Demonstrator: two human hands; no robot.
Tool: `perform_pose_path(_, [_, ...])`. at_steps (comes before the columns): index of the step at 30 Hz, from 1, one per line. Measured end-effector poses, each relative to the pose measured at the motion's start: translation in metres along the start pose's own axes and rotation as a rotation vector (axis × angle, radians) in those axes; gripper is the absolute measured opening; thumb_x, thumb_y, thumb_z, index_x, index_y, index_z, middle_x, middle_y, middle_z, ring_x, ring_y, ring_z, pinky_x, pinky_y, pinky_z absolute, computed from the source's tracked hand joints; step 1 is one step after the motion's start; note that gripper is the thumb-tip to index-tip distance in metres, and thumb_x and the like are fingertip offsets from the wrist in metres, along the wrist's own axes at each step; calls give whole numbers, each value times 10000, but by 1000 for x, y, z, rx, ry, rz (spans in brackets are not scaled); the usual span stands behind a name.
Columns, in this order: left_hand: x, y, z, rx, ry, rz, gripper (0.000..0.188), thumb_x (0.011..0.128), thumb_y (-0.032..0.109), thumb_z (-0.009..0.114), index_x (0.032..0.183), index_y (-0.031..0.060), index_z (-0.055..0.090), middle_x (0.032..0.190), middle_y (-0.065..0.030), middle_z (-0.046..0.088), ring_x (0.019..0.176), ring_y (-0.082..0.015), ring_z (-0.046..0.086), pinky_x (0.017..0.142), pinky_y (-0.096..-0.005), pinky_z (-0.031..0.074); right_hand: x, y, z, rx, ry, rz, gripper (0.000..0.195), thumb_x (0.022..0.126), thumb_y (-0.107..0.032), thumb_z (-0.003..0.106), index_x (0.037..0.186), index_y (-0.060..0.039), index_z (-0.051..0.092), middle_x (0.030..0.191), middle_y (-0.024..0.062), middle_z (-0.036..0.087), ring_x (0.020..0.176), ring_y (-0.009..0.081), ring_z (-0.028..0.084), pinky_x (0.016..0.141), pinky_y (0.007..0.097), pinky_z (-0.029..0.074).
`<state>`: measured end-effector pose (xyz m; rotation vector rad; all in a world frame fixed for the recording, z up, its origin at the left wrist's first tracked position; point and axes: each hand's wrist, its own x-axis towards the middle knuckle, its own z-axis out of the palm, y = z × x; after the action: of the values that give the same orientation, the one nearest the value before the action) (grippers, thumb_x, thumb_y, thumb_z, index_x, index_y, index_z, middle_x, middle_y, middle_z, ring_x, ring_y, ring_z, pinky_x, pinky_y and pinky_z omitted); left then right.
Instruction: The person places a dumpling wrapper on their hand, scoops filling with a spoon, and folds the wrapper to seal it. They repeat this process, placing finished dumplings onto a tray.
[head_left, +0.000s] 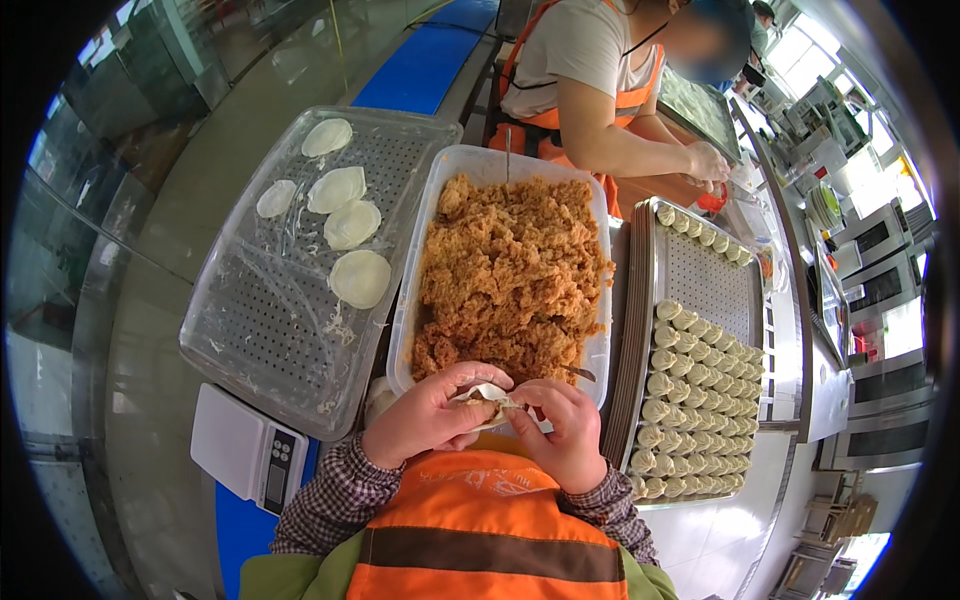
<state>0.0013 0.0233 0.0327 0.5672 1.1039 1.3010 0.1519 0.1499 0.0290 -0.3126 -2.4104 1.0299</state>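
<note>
Cupped in my left hand is a round dough wrapper with brown filling showing inside it. The thumb and fingers of my right hand pinch the wrapper's right edge, where the dough is gathered. Both hands hover over the near rim of a white plastic tub. A heap of orange-brown filling fills the tub. One metal utensil handle sticks up at the far end, and another utensil handle lies by my right hand.
Left of the tub, a perforated tray carries several flat dough wrappers. A kitchen scale sits at the near left. On the right, stacked trays bear rows of pleated buns. Across from me, a co-worker in an orange apron handles something.
</note>
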Motion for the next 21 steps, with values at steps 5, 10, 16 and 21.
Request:
perform_pose_path(5, [3,-15,0,5,56,-9,235,951,66,411,1163,41,509,733,10,493,574,-49,481,490,-206,372,-1,-5,6,44,32,54,212,743,-12,699,930,-14,598,834,113,639,685,264,627,591,319,508])
perform_pose_path(10, [4,-9,1,456,68,102,210,908,69,468,1103,19,529,658,-54,503,534,-96,485,502,-261,398,2,-8,4,42,-10,75,242,746,-11,702,965,-18,598,831,104,640,666,228,623,577,309,497])
perform_pose_path(16, [6,1,0,575,-6,69,218,900,87,482,1089,-9,535,745,-133,577,665,-170,595,596,-319,449,0,-10,6,70,-31,115,225,748,2,699,954,-3,612,835,111,644,678,223,636,569,302,499])
perform_pose_path(21, [13,-20,-11,69,-69,139,326,977,226,441,1196,-7,504,947,-58,615,823,-150,609,707,-301,495,0,-13,4,149,47,197,169,777,-7,703,923,4,618,817,91,648,627,155,605,560,271,486])
